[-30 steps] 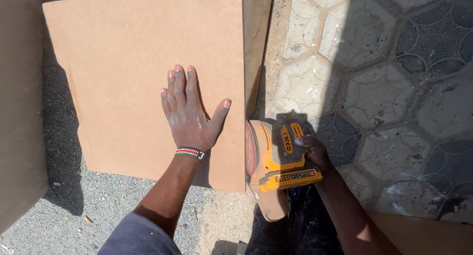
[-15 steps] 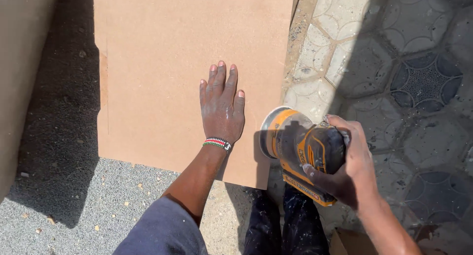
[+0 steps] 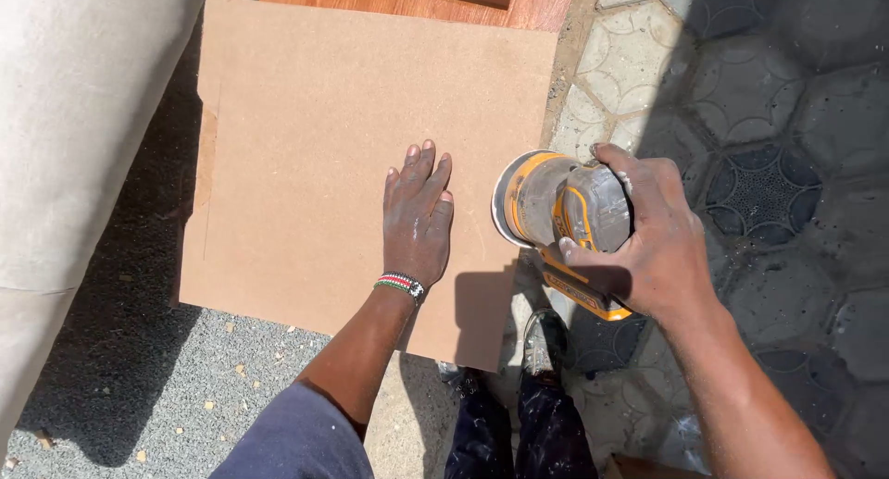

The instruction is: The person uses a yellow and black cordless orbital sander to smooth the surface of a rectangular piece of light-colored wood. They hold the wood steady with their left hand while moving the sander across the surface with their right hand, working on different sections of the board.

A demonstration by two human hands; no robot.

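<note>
Left hand [image 3: 417, 220] lay flat, fingers spread, on the brown fibreboard panel [image 3: 315, 127]. Right hand [image 3: 653, 234] gripped a yellow orbital sander [image 3: 556, 215], tilted at the panel's right edge.

The fibreboard panel [image 3: 315, 155] is a flat, pale brown square lying on the ground, its surface plain and matt. The sander [image 3: 560, 224], yellow and grey with a round pad, is tilted on edge just off the panel's right edge, pad facing the panel.
</note>
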